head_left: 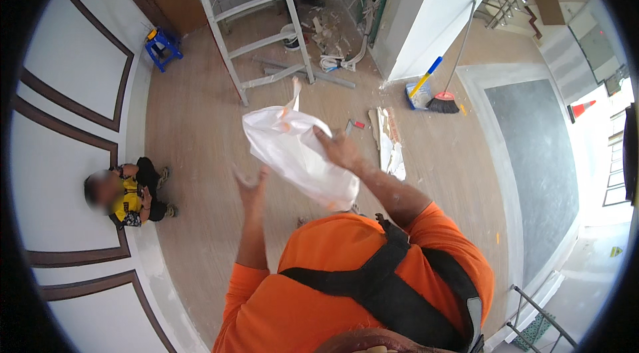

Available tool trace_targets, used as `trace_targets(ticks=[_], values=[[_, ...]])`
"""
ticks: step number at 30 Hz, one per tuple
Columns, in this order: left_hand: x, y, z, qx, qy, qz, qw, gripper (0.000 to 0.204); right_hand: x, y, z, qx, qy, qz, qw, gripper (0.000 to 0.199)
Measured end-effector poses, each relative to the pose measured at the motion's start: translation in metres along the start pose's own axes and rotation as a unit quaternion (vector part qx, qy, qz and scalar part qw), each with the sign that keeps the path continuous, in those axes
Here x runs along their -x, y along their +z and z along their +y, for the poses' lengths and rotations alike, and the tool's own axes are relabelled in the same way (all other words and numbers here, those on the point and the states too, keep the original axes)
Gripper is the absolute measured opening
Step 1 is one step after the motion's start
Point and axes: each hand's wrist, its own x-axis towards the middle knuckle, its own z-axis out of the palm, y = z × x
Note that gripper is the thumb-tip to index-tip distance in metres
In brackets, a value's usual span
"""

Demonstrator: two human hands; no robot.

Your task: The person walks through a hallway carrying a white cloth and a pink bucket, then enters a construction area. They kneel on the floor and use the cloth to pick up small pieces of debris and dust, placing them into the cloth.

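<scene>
A white sack (293,150) with faint orange marks hangs in front of my body, its far end narrowing to a twisted strip. My right hand (338,152) grips the sack along its right edge, with the fingertips hidden in the fold. Off the sack's lower left side is my left hand (251,188), its thumb and fingers apart and nothing in it. That hand is slightly blurred. Whether the sack holds anything cannot be seen.
An aluminium ladder (256,0) stands ahead, near rubble (333,33) and a bucket (289,38). Broken board (389,143) lies to the right, below a broom (442,103) and dustpan (417,95). A person (130,196) sits against the left wall; a blue stool (162,50) stands farther along.
</scene>
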Motion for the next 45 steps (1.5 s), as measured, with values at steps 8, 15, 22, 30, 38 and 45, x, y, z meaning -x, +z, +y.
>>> trace_targets(ticks=[8, 15, 22, 30, 38, 45], values=[[0.003, 0.015, -0.015, 0.507, -0.316, -0.183, 0.781, 0.056, 0.018, 0.014, 0.025, -0.032, -0.099, 0.02, 0.994, 0.092], [-0.016, -0.054, -0.025, 0.471, -0.251, -0.443, 0.72, 0.067, -0.046, -0.051, 0.071, -0.574, 0.035, -0.072, 0.815, 0.035], [0.0, -0.036, 0.02, 0.441, -0.226, -0.304, 0.814, 0.067, -0.021, -0.048, 0.03, -0.355, -0.038, 0.137, 0.924, 0.083], [0.01, -0.012, 0.042, 0.435, -0.314, -0.227, 0.813, 0.07, -0.048, 0.076, 0.063, -0.313, -0.122, 0.122, 0.934, 0.099], [-0.03, -0.052, -0.018, 0.579, -0.221, -0.121, 0.776, 0.062, -0.049, 0.119, 0.159, -0.237, -0.01, -0.266, 0.934, 0.079], [0.049, -0.037, -0.143, 0.195, -0.25, -0.022, 0.948, 0.077, 0.004, 0.152, 0.244, -0.071, 0.079, -0.381, 0.919, 0.071]])
